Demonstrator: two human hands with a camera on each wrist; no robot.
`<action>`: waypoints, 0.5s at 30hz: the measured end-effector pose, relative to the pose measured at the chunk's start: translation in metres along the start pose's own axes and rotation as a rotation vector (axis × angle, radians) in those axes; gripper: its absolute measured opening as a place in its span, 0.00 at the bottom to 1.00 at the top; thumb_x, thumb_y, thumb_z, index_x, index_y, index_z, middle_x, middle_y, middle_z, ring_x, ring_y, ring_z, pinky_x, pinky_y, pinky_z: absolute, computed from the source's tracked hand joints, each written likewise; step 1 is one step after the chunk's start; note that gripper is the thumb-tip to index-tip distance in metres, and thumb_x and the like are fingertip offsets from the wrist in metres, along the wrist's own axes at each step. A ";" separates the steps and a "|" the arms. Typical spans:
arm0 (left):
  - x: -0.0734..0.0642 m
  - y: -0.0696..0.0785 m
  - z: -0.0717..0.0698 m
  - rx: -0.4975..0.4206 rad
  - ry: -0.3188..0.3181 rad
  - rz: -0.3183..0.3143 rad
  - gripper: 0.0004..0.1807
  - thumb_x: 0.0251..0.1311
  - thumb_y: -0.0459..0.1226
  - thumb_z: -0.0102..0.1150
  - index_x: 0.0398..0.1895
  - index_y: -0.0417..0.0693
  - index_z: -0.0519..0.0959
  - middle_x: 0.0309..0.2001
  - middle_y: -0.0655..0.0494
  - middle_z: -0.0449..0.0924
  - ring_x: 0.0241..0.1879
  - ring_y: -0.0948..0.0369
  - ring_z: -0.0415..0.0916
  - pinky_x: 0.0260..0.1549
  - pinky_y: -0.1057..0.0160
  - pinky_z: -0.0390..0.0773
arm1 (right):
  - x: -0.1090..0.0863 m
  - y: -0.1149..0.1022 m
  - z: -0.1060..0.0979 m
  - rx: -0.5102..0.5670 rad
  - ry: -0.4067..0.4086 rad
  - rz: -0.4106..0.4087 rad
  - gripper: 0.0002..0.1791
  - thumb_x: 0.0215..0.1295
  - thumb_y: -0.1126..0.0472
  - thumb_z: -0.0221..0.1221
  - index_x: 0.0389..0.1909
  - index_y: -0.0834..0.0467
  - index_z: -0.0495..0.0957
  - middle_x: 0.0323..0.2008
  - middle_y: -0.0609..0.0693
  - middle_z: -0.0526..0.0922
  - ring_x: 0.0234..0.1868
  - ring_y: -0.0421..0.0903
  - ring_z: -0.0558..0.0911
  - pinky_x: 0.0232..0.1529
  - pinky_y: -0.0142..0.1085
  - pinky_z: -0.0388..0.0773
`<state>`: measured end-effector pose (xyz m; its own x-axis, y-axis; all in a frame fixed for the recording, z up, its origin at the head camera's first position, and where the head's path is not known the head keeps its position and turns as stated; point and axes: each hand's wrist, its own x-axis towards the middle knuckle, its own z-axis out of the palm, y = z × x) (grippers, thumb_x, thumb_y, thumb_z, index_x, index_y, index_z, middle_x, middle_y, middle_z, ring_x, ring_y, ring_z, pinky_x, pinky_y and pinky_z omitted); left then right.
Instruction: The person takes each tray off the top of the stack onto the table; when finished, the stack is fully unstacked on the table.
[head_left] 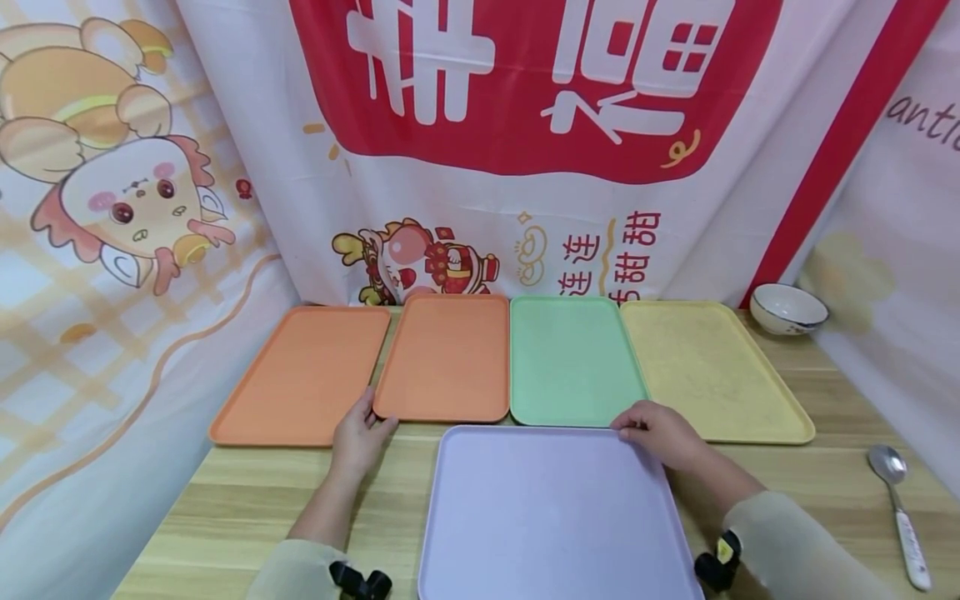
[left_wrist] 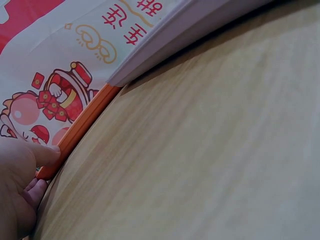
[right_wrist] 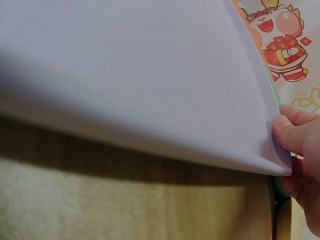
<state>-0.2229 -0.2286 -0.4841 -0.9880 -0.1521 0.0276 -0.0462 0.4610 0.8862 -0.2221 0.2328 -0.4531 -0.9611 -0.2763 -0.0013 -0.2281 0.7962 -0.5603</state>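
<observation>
At the near left corner of the middle orange tray [head_left: 450, 358], my left hand [head_left: 360, 439] holds on, its thumb along the front rim and its fingers round the left side. The left wrist view shows that thumb against the orange tray's edge [left_wrist: 82, 127]. My right hand [head_left: 663, 433] pinches the far right corner of a lilac tray [head_left: 551, 517]. In the right wrist view the thumb lies over the lilac tray's rim [right_wrist: 267, 100], with the other fingers behind and below it. The lilac tray lies in front of the middle orange tray and a green tray [head_left: 573, 358].
Another orange tray [head_left: 307, 375] lies at the far left, a yellow tray [head_left: 708, 367] at the right of the row. A white bowl [head_left: 787, 310] sits in the back right corner, and a spoon [head_left: 900, 508] lies at the right. Printed cloth [head_left: 435, 192] hangs behind the wooden table [head_left: 225, 517].
</observation>
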 end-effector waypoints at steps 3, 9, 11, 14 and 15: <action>0.001 0.000 0.000 0.000 0.002 -0.002 0.40 0.63 0.32 0.60 0.74 0.32 0.52 0.75 0.36 0.52 0.70 0.41 0.62 0.68 0.55 0.68 | 0.000 -0.001 0.002 -0.023 0.022 -0.004 0.05 0.63 0.65 0.63 0.37 0.53 0.85 0.36 0.46 0.83 0.38 0.41 0.77 0.39 0.34 0.79; -0.001 0.000 0.000 0.002 0.005 -0.005 0.40 0.63 0.31 0.60 0.75 0.32 0.52 0.75 0.36 0.52 0.69 0.41 0.62 0.67 0.55 0.70 | 0.001 0.001 0.007 -0.051 0.055 -0.031 0.02 0.62 0.62 0.65 0.35 0.54 0.83 0.30 0.45 0.78 0.33 0.41 0.73 0.32 0.31 0.73; -0.001 0.000 0.000 0.004 0.004 -0.002 0.40 0.63 0.31 0.60 0.74 0.32 0.52 0.75 0.35 0.52 0.69 0.40 0.62 0.67 0.55 0.69 | 0.001 0.002 0.008 -0.051 0.061 -0.029 0.02 0.63 0.61 0.65 0.35 0.54 0.82 0.30 0.45 0.77 0.33 0.41 0.72 0.32 0.31 0.72; -0.002 0.000 0.000 0.005 0.003 -0.007 0.40 0.64 0.31 0.60 0.74 0.32 0.52 0.75 0.36 0.52 0.69 0.40 0.62 0.66 0.54 0.70 | 0.002 0.002 0.009 -0.052 0.066 -0.023 0.02 0.64 0.61 0.64 0.36 0.53 0.83 0.31 0.45 0.77 0.34 0.41 0.72 0.32 0.31 0.72; -0.002 -0.001 0.000 0.004 0.001 -0.009 0.40 0.64 0.31 0.60 0.75 0.32 0.52 0.75 0.36 0.51 0.69 0.40 0.62 0.66 0.54 0.70 | 0.002 0.002 0.009 -0.051 0.067 -0.019 0.02 0.64 0.61 0.64 0.35 0.52 0.83 0.31 0.45 0.77 0.34 0.41 0.72 0.33 0.31 0.72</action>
<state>-0.2204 -0.2287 -0.4847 -0.9874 -0.1572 0.0204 -0.0555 0.4633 0.8845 -0.2229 0.2291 -0.4619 -0.9643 -0.2567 0.0653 -0.2527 0.8177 -0.5172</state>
